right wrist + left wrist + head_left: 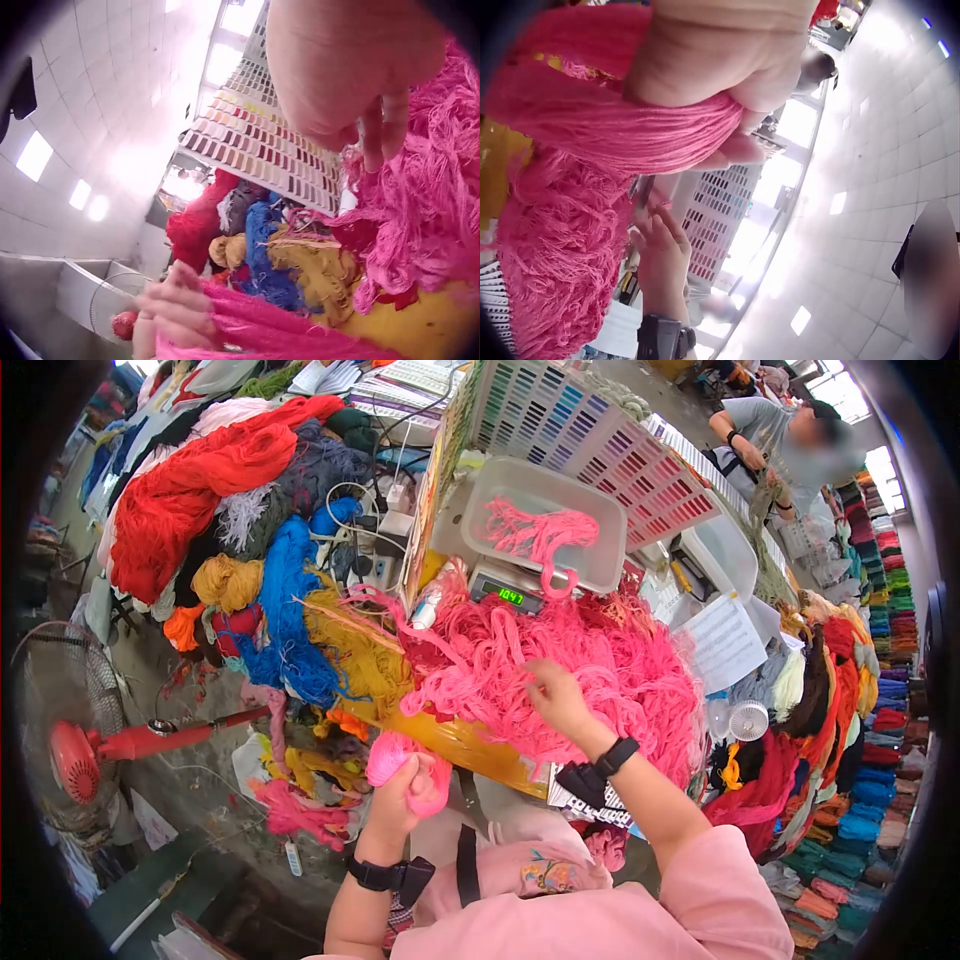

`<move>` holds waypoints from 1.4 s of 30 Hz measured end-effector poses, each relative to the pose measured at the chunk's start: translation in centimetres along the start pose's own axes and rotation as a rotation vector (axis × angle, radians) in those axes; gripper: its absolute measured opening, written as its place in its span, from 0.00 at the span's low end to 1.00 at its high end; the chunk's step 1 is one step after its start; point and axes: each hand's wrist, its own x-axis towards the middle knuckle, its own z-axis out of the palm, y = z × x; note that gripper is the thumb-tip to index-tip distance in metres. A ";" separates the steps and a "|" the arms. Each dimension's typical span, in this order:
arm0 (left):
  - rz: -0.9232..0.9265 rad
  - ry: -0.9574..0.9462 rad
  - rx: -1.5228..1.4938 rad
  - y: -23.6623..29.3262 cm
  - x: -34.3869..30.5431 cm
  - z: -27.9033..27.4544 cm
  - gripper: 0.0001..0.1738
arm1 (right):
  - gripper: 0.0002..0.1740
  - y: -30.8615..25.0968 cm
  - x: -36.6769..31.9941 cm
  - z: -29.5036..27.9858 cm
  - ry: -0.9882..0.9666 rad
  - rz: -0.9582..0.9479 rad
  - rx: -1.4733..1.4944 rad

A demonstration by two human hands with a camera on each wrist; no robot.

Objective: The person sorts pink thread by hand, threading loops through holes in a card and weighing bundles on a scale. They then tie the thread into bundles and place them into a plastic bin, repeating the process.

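In the head view, the left hand (405, 796) at seven o'clock curls round a bright pink yarn hank (390, 756); the right hand (560, 700) at four, fingers loosely bent, hides part of a tangled pink yarn heap (640, 680), contact unclear. In the left wrist view, the palm covers some hank; white tiled ceiling (900, 150) fills three o'clock. In the right wrist view, a shiny yellow surface (431, 322) shows at five.

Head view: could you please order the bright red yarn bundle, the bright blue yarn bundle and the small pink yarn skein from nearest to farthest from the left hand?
1. Pink yarn skein, in the left hand's grip.
2. Blue yarn bundle, ahead and to the left.
3. Red yarn bundle, farther, same side.
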 end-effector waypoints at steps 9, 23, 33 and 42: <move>-0.052 0.036 0.005 0.3 -2.0 -1.1 0.11 | 0.16 4.2 5.3 -2.9 0.174 0.048 -0.291; -0.007 -0.018 0.180 0.3 -0.5 2.6 0.11 | 0.06 -2.5 5.4 -0.9 0.287 -0.197 -0.336; 0.112 0.015 0.193 -1.9 1.0 6.3 0.09 | 0.09 -12.3 -4.0 -1.6 -0.485 0.495 0.945; 0.089 -0.197 0.051 -1.4 -1.8 7.2 0.08 | 0.08 -13.5 -7.0 -0.8 -0.374 0.541 1.032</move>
